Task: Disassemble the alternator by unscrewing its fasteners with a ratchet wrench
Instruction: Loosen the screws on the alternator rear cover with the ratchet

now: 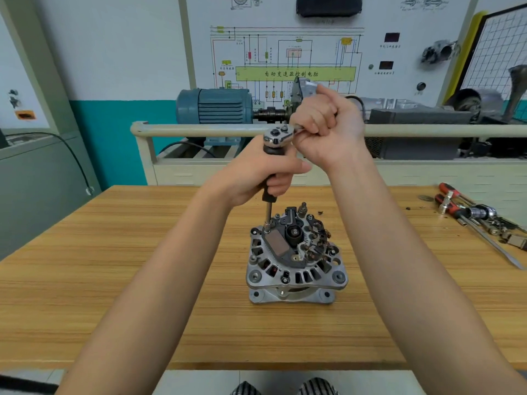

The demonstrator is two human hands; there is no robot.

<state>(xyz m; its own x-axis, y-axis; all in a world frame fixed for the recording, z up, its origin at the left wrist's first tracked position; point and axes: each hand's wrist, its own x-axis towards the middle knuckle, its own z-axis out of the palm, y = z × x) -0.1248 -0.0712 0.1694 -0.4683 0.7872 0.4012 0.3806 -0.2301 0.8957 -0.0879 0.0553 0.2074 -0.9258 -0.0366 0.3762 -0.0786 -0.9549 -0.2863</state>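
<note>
Alternator (296, 258) upright at mid-table (114, 280), pulley end down, back face up, cover already off and black regulator plus copper-coloured parts exposed. Ratchet wrench (278, 136) perched well above it, head up top, long extension bar (268, 212) dropping straight down to a socket seated on a fastener (266, 230) at the far-left edge of the housing. Key line: bar's long axis vertical, square onto the fastener, directly below both fists.

Left hand (265, 172) wrapped round the black grip of the bar, fingers curled tight, steadying it. Right hand (325, 124) clenched on the wrench handle, which juts off right and away from the head; thumb raised. Left hand nearer the alternator, right hand higher and further back.

Looks like loosening in progress; swing has to stay flat so the bar doesn't tip off the fastener. Alternator free-standing, unclamped, so could twist or topple.

Off right: red-handled screwdrivers (453, 203), sockets and small loose bits (496, 223) scattered on the wood. No tray or box in sight for removed fasteners. Blue motor (214, 106) on the bench behind.
</note>
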